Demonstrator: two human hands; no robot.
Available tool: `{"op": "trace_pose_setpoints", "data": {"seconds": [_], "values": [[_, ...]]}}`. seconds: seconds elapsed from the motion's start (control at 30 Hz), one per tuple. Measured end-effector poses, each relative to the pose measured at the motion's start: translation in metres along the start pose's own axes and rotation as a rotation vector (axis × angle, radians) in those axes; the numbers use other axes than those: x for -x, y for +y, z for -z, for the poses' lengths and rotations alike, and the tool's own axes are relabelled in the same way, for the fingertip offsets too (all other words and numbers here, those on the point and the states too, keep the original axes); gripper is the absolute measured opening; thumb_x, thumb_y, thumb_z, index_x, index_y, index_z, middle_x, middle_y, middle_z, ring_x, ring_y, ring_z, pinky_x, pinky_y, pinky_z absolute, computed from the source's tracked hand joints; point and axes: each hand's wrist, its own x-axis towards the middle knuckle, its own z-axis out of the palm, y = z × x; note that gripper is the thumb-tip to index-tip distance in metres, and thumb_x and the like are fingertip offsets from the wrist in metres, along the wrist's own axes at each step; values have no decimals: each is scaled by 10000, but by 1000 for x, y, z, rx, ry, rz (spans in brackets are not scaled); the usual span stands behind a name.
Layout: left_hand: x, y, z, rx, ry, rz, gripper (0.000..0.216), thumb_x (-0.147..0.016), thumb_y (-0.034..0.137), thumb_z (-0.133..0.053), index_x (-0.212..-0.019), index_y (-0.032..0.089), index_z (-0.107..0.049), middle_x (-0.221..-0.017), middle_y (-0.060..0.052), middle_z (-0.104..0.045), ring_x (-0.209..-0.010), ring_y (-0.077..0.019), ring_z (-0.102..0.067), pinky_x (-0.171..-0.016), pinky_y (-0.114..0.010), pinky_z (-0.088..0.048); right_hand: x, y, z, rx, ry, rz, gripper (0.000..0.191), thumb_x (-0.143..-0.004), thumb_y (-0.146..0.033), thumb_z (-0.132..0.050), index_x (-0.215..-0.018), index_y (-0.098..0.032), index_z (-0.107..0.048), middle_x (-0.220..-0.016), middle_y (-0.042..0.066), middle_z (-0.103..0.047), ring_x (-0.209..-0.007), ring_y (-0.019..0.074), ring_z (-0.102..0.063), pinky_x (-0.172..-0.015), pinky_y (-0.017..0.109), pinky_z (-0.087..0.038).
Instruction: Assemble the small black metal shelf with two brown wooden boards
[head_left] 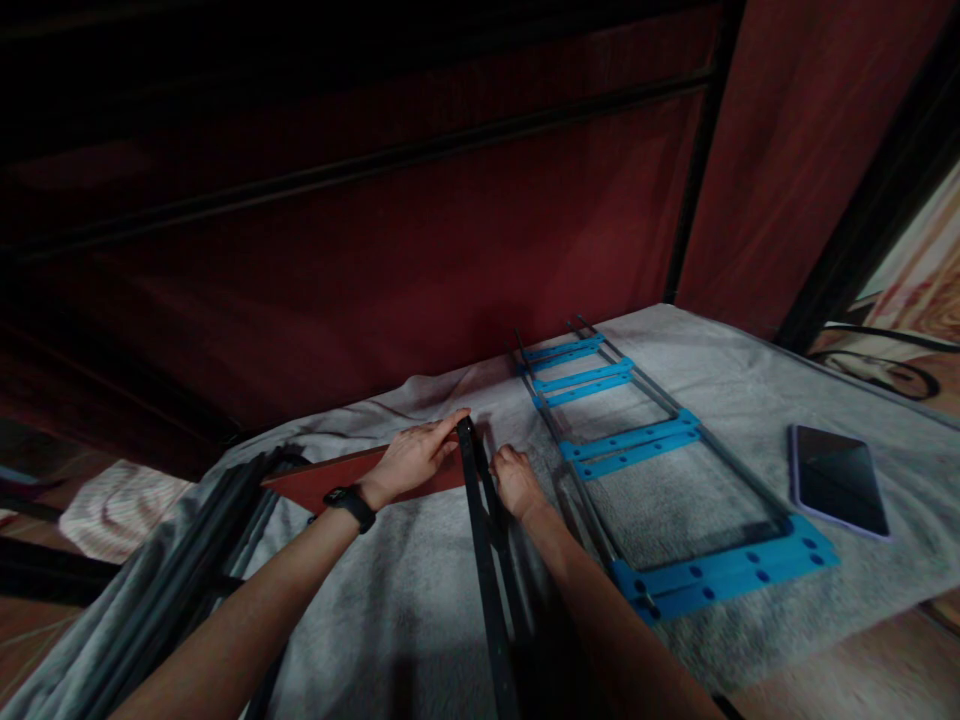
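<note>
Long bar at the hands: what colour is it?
The long bar is black; the head view shows it.

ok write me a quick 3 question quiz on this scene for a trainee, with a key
1. Multiple choice: what does the left hand touch?
a) the loose cable
b) the far end of a black bar
c) the dark red panel

2. True or false: the phone lies on the grey cloth.

3. Fill in: the ___ hand is nearer the blue strips.

Key:
1. b
2. True
3. right
</note>
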Motion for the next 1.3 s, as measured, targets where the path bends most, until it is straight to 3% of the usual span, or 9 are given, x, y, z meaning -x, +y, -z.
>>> {"op": "trace_pose_setpoints", "data": {"seconds": [0.27,0.5,0.67,0.83,0.97,1.07,1.17,1.23,1.3], "values": [[0,1,2,5,-6,26,541,-979,316,-404,-1506,290,-286,-1215,-63,-671,-1064,-211,-655,-918,-327,-484,0,8,2,-27,-18,34,200,-854,-114,-526,-1028,-174,-601,-1140,92,-568,-1077,197,-521,-944,314,-391],[-1,0,2,21,-26,2,590,-971,288,-425,-1526,290,-224,-1265,-76,-640,-1120,-226,-626,-945,-348,-466,3,3,2,-23,-20,55,225,-893,-93,-433,-1009,-164,-613,-1109,111,-593,-1074,205,-532,-961,318,-380],[12,-1,23,136,-30,-81,690,-938,305,-519,-1538,289,-181,-1476,-90,-466,-1332,-235,-453,-1094,-419,-349,4,7,0,-60,7,27,233,-907,-144,-442,-1061,-190,-610,-1135,89,-611,-1116,190,-538,-983,313,-380],[77,-42,70,179,113,17,580,-955,368,-487,-1500,253,-325,-1511,-87,-419,-1394,-237,-362,-1154,-443,-279,5,9,-5,-149,98,64,226,-890,-151,-422,-917,-192,-643,-1022,97,-641,-984,195,-602,-929,318,-444],[168,-96,92,503,322,366,607,-901,523,-526,-1419,213,-465,-1439,-89,-511,-1319,-259,-465,-1119,-424,-363,7,8,15,-190,179,138,265,-879,-171,-401,-912,-231,-657,-990,113,-651,-957,229,-622,-891,361,-494],[233,-123,79,1021,450,689,695,-779,582,-670,-1346,202,-540,-1312,-116,-617,-1186,-286,-583,-994,-403,-487,3,-2,61,-181,289,188,282,-922,-290,-388,-1059,-219,-625,-1112,117,-628,-1060,271,-601,-937,456,-482],[271,-139,39,1297,485,839,677,-707,511,-770,-1267,174,-595,-1245,-138,-650,-1127,-282,-615,-936,-391,-507,-6,-38,117,-117,417,300,296,-944,-383,-422,-1126,-244,-610,-1151,85,-632,-1105,251,-594,-971,430,-467],[275,-145,7,1343,501,858,596,-701,454,-781,-1192,151,-632,-1203,-143,-665,-1098,-271,-621,-915,-379,-502,-13,-77,140,-19,355,377,309,-954,-408,-410,-1143,-262,-606,-1146,74,-641,-1090,239,-606,-965,409,-471],[268,-149,-23,1378,534,846,478,-719,411,-747,-1102,141,-655,-1067,-129,-703,-980,-252,-649,-850,-371,-514,-22,-118,143,84,192,468,333,-961,-413,-395,-1187,-264,-589,-1185,75,-634,-1116,233,-602,-981,401,-466]]}}
